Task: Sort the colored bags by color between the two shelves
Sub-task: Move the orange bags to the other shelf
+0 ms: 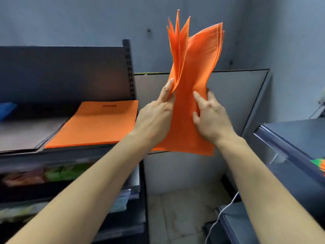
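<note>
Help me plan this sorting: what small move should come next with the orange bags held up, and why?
Probably lower the held orange bags leftward onto the orange stack on the left shelf: left hand and right hand grip the bunch upright, and that flat stack matches its color.

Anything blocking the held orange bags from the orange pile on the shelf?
Nothing visible: left hand and right hand hold the bundle of flat orange fabric bags right of the shelved orange bag stack.
</note>
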Tool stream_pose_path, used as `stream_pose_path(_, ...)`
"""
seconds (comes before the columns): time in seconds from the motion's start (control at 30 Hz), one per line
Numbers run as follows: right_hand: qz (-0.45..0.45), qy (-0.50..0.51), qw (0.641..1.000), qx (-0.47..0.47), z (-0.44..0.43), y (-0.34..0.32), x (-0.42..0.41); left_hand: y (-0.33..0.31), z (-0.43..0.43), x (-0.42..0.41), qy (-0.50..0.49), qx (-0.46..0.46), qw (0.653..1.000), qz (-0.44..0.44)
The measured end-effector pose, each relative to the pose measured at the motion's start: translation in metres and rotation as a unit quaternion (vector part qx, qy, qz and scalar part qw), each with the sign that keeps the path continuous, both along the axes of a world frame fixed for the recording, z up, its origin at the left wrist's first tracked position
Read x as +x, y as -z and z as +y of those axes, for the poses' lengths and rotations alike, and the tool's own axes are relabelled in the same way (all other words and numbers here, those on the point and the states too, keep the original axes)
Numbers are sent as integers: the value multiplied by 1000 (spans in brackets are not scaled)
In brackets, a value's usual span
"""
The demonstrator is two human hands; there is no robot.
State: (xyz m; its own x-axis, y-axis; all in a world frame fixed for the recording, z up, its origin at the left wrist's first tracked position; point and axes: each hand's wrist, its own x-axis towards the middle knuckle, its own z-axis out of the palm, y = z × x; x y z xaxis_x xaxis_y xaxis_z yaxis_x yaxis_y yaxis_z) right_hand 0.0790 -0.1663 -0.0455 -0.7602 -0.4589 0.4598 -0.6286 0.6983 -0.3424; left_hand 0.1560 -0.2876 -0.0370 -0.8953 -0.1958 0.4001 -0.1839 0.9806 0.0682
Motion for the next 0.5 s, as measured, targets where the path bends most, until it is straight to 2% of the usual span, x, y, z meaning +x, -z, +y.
stream_pose_path(0.17, -12, -106, 994, -13, -91, -5, 44, 1, -78, 70, -107, 34, 993, 30)
stream_pose_path(0.27, -34, -157, 987, -18, -147, -2, 71, 2, -132, 114, -147, 87, 984, 58)
stream_pose_path(0.37, -61, -177, 982, -12, -195, 1, 90, 4, -182, 146, -171, 128, 974, 80)
stream_pose_path(0.5, -75, -163, 984, -8, -241, 4, 97, 8, -239, 160, -157, 167, 969, 94)
